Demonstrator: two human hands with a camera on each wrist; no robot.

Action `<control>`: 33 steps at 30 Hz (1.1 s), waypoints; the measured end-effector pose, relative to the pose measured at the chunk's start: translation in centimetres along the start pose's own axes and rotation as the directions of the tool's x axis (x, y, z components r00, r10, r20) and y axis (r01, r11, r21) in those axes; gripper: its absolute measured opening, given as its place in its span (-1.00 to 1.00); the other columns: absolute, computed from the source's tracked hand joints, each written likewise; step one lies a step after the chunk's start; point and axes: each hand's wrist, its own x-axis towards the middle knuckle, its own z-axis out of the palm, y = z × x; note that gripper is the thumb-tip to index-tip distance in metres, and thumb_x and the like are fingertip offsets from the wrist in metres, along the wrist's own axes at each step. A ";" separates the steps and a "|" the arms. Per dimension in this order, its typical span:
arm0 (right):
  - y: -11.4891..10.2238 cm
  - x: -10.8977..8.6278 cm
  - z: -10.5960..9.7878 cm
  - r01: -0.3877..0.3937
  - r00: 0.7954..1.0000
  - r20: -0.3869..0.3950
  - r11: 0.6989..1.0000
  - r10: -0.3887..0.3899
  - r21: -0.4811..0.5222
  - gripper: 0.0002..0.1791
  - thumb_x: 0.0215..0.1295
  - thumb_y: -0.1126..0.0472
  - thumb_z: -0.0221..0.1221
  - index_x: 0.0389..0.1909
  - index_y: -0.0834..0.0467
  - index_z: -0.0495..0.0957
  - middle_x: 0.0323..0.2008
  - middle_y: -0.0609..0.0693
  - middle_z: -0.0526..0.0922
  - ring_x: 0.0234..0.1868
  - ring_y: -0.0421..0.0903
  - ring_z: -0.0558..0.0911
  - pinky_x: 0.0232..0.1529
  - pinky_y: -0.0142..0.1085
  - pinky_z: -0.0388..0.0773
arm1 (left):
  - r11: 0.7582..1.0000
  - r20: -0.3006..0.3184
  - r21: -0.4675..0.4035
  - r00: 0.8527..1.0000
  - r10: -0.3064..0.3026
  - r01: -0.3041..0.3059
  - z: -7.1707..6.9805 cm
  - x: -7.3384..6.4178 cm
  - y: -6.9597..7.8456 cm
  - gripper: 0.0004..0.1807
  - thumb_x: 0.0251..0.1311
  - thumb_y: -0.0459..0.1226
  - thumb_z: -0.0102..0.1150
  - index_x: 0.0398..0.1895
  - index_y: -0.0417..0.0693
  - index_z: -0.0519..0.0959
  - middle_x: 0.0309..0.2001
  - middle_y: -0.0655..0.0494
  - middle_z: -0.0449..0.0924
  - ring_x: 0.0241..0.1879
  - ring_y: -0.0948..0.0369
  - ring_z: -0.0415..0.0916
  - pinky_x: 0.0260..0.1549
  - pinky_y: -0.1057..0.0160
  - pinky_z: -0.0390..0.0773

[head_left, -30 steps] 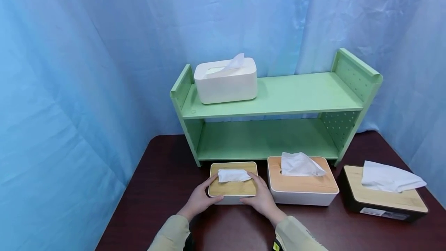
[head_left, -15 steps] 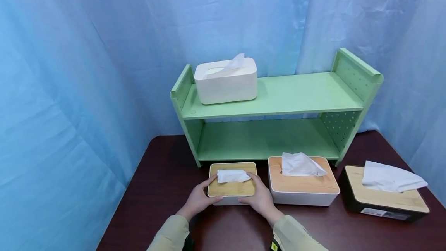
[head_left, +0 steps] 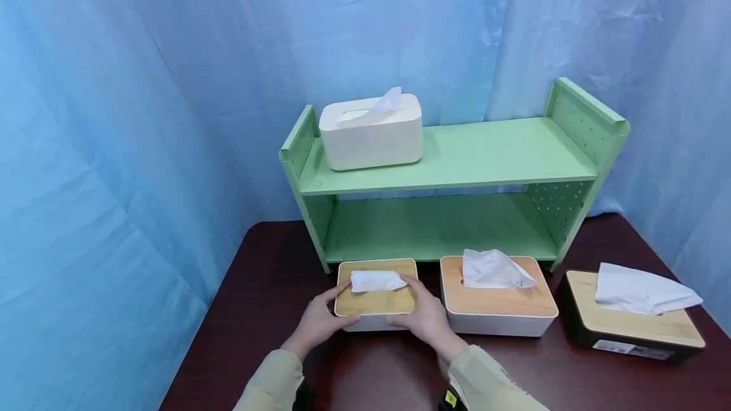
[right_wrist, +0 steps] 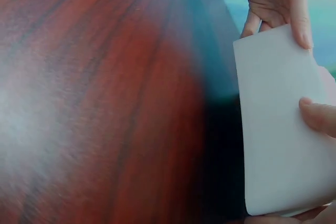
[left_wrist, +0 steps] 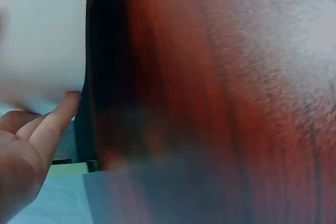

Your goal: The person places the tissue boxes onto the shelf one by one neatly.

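Both hands hold a white tissue box with a wooden lid (head_left: 374, 302), a white tissue sticking out of its slot. At its left end, my left hand (head_left: 316, 325) grips the box, thumb on the front wall. My right hand (head_left: 425, 319) grips the right end in the same way. In the right wrist view the box's white wall (right_wrist: 283, 129) shows, with a thumb (right_wrist: 317, 116) pressed on it. A dark shadow lies beside the box on the table in both wrist views. The fingers at the far side are partly hidden.
Behind stands a green two-tier shelf (head_left: 480, 151) with a white tissue box (head_left: 374, 144) at the upper left. To the right on the dark table (head_left: 228, 335) are a white box with an orange-toned wooden lid (head_left: 497, 319) and a black box with a wooden lid (head_left: 634, 328).
The held tissue box and both hands have shifted slightly left and up in the head view. Both hands keep their grip. The other boxes and the shelf stay put.
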 end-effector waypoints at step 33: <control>-5.5 0.4 -14.0 0.089 0.983 0.164 0.996 -0.085 -0.014 -0.02 -0.14 -0.09 0.47 0.35 0.10 0.29 0.16 0.27 0.48 -0.01 0.07 0.55 -0.12 -0.17 0.50 | 0.974 -0.028 -0.180 0.991 0.134 -0.137 -2.5 -1.3 11.7 -0.28 -0.03 -0.23 0.44 0.28 -0.04 0.42 0.24 -0.15 0.41 -0.06 0.07 0.62 -0.31 0.34 0.62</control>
